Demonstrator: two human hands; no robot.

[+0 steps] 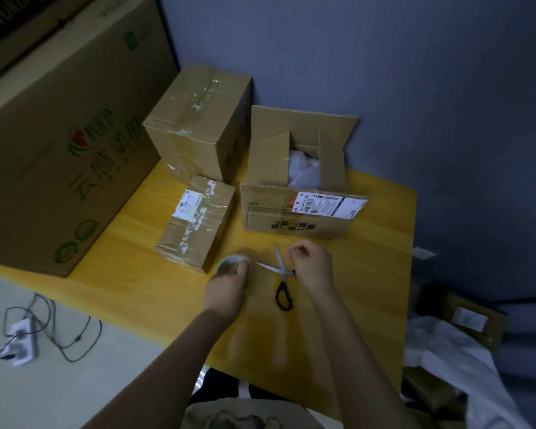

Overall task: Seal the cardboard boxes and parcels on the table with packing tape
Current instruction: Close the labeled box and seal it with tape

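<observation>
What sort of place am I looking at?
Likely a home or small-office packing corner: taped brown cardboard boxes on a yellow wooden table, black-handled scissors, a white power strip on the floor.

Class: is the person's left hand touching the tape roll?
Touching. The head view shows the left hand gripping the tape roll, with its fingers over the rim.
</observation>
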